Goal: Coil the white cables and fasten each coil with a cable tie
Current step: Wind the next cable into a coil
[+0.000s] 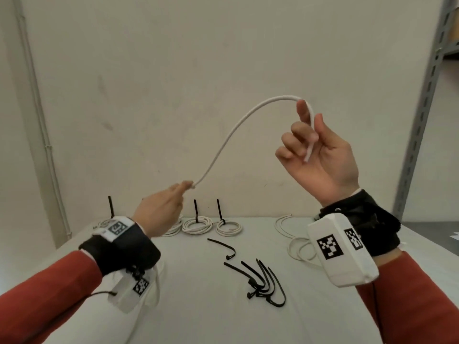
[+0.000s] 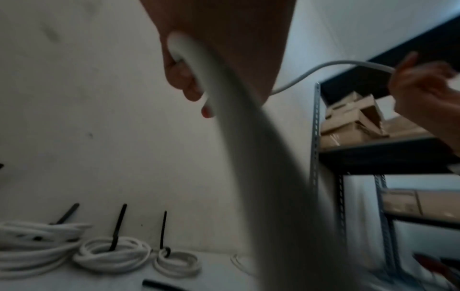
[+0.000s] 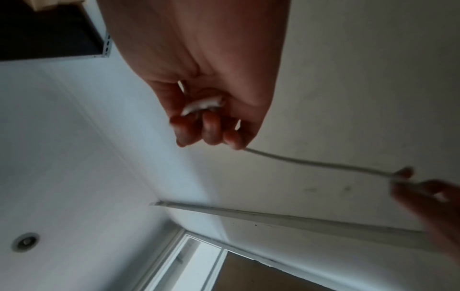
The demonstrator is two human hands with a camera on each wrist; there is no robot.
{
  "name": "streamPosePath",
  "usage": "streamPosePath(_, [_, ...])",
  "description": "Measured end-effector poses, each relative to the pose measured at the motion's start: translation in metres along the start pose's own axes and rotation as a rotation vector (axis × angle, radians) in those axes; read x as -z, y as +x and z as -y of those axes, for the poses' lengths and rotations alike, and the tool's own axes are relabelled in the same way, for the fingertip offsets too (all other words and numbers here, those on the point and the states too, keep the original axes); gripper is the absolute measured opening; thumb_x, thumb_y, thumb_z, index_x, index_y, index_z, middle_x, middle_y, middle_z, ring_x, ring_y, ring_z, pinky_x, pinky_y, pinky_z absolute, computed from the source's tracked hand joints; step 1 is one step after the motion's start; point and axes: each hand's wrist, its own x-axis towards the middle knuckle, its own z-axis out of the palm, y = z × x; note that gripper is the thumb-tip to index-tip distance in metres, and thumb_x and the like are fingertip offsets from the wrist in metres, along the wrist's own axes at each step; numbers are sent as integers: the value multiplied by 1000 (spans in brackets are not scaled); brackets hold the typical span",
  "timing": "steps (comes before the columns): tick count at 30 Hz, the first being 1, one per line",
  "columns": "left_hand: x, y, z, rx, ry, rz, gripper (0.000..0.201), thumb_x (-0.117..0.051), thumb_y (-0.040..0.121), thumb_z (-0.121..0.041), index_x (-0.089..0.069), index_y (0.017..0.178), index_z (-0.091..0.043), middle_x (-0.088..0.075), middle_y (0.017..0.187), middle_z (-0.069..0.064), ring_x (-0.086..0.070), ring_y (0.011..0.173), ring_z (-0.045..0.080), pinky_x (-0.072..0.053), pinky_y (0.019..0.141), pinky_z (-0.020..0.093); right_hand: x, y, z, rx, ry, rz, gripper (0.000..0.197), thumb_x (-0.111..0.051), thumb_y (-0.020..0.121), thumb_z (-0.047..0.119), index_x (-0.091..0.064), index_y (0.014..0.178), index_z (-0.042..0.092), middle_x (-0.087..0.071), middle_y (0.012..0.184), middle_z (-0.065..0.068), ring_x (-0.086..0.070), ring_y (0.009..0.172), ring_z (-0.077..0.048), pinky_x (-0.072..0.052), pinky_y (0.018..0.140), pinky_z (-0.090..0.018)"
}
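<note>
R hand (image 1: 323, 150) up high, palm toward head cam, holding one end of long white round plastic-sheathed cable (image 1: 231, 135): cable betw. index finger & thumb, short tip lying across palm, other 3 fingers curled in. L hand (image 1: 161, 209) lower & further left, above far part of table, pinching same cable betw. thumb & fingertips; fingers curled round it in L wrist view. Stretch of cable betw. hands arching up in the air, clear of table. Below L hand, rest of cable hanging past wrist toward table; blurred, far end not visible.

On flat white table (image 1: 198, 324), along back edge by wall: row of tied white cable coils (image 1: 197, 225), each w/ black tie tail sticking up; one partly hidden behind L hand, exact count unclear. Near centre: loose bunch of curved black plastic cable ties (image 1: 263, 281), overlapping. Single black tie (image 1: 223, 248) just behind bunch, apart from it. At right, partly behind white marker box (image 1: 340, 249) strapped to R wrist: loose uncoiled white cable (image 1: 294, 244) lying on table. Grey perforated metal shelf rack (image 1: 427, 95) at right edge; brown cardboard boxes (image 2: 353, 120) on its shelf in L wrist view. Red sleeves (image 1: 49, 281) on both arms.
</note>
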Motion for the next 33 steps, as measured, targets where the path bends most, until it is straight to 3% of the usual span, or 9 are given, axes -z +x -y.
streamPosePath(3, [-6, -13, -17, -73, 27, 50, 29, -31, 102, -32, -36, 131, -28, -58, 124, -5, -62, 96, 24, -41, 68, 30, -4, 6, -7, 85, -34, -116, 23, -45, 93, 21, -64, 105, 17, -62, 81, 8, -56, 69, -10, -48, 72, -26])
streamPosePath(11, [-11, -38, -37, -362, 200, 177, 53, -54, 83, 1, -41, 122, -31, -63, 106, -7, -63, 71, 21, -25, 44, 25, 13, 18, -53, 142, -753, -266, 13, -49, 94, -3, -60, 95, 4, -74, 84, -6, -72, 81, -20, -56, 80, -27])
streamPosePath(13, [-8, -41, -40, -456, 273, 166, 64, -62, 70, 6, -40, 117, -31, -65, 98, -8, -63, 62, 20, -30, 42, 29, 17, 17, -66, 99, -988, -187, 16, -50, 93, -6, -60, 91, 7, -73, 83, -6, -72, 78, -17, -55, 78, -25])
streamPosePath(16, [-3, -45, -46, -448, 255, 276, 60, -47, 81, 7, -26, 118, -35, -58, 111, -4, -63, 79, 28, -47, 54, 38, 21, 12, -79, 6, -1526, 84, 14, -48, 96, 0, -61, 98, 6, -71, 89, -4, -69, 79, -14, -54, 77, -27])
streamPosePath(20, [5, -44, -43, -403, 305, 242, 58, -39, 88, 5, -31, 130, -34, -53, 121, -3, -61, 89, 28, -42, 60, 37, 18, 6, -82, -241, -2188, 559, 20, -43, 97, 10, -58, 109, 17, -67, 104, 7, -61, 90, -14, -42, 72, -28])
streamPosePath(24, [22, -39, -30, -291, 398, 231, 62, -36, 89, 3, -33, 138, -35, -50, 130, -6, -60, 98, 24, -35, 63, 31, 25, -6, -79, -386, -2194, 625, 20, -38, 101, 21, -56, 106, 15, -66, 107, 0, -59, 94, -22, -40, 74, -31])
streamPosePath(27, [34, -36, -26, -298, 395, 182, 58, -36, 90, -1, -35, 136, -38, -51, 126, -7, -59, 96, 24, -32, 62, 29, 33, -16, -78, -417, -2157, 598, 37, -29, 102, 37, -58, 97, 15, -60, 79, 0, -54, 74, -21, -43, 72, -37])
streamPosePath(30, [43, -28, -19, -343, 298, 88, 34, -40, 96, -19, -38, 122, -41, -58, 108, -4, -61, 81, 26, -33, 58, 30, 33, -26, -82, -332, -2042, 527, 58, -18, 92, 59, -58, 77, 20, -47, 57, 7, -45, 55, -10, -35, 58, -26])
streamPosePath(33, [47, -19, -11, -414, 158, -12, 21, -25, 94, -45, -40, 106, -36, -63, 86, 0, -60, 63, 27, -42, 48, 33, 27, -34, -88, -332, -1622, 294, 54, -29, 93, 48, -62, 63, 18, -41, 45, 10, -39, 46, -8, -30, 53, -18])
